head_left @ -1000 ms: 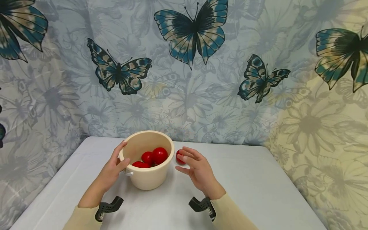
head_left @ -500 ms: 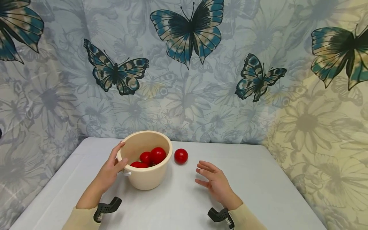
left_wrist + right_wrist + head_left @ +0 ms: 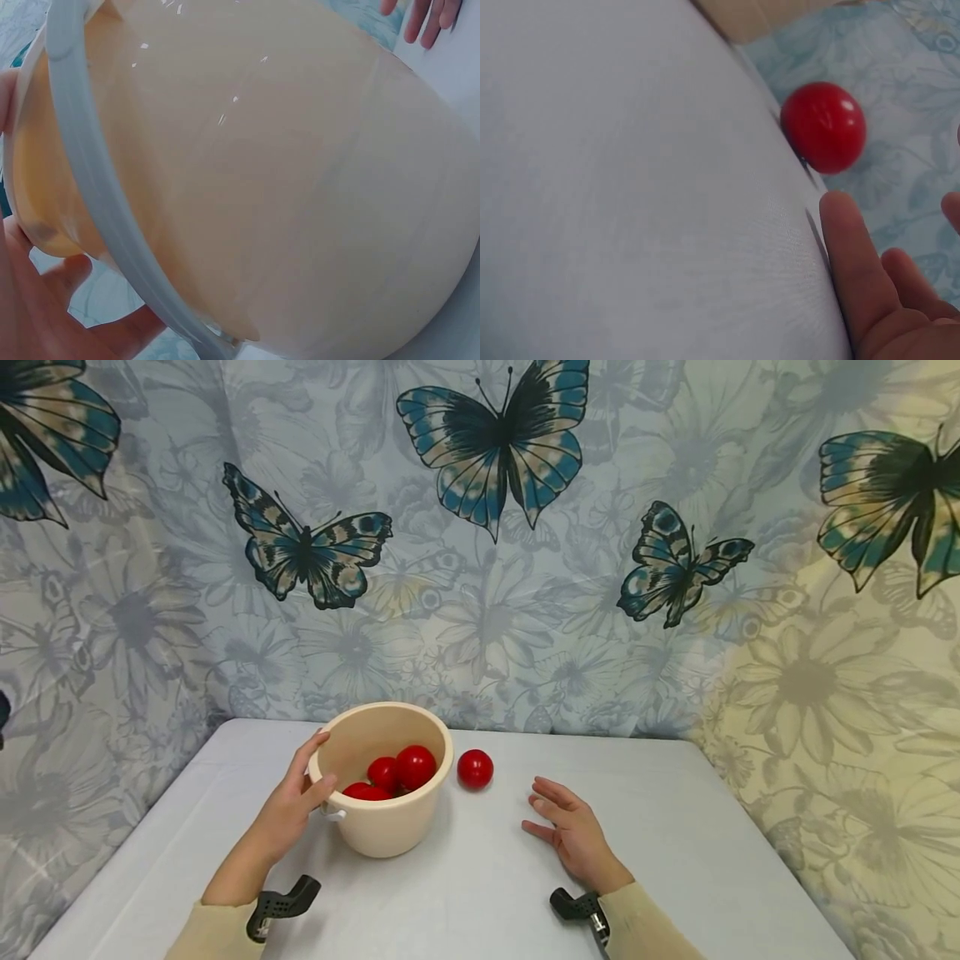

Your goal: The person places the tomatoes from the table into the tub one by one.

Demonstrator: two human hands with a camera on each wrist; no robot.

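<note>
My left hand (image 3: 291, 802) grips the left rim of a cream plastic bucket (image 3: 386, 827), its thumb at the near edge. A white handle (image 3: 105, 180) curves down the bucket's side in the left wrist view. Several glossy red tomatoes (image 3: 415, 767) lie inside; the bucket wall hides part of them. One more tomato (image 3: 476, 769) stands on the table, just right of the bucket. My right hand (image 3: 576, 835) rests low over the table, right of and nearer than that tomato, apart from it. Its fingers are loosely extended and hold nothing.
A white-covered table (image 3: 675, 852) bears everything. Its far edge meets a butterfly-and-flower cloth (image 3: 495, 635) hanging behind. Dark camera mounts (image 3: 283, 903) sit on both wrists.
My right hand has drawn back from the loose tomato, rightward and toward me, leaving the tomato in full view. My left hand and the bucket stay in place.
</note>
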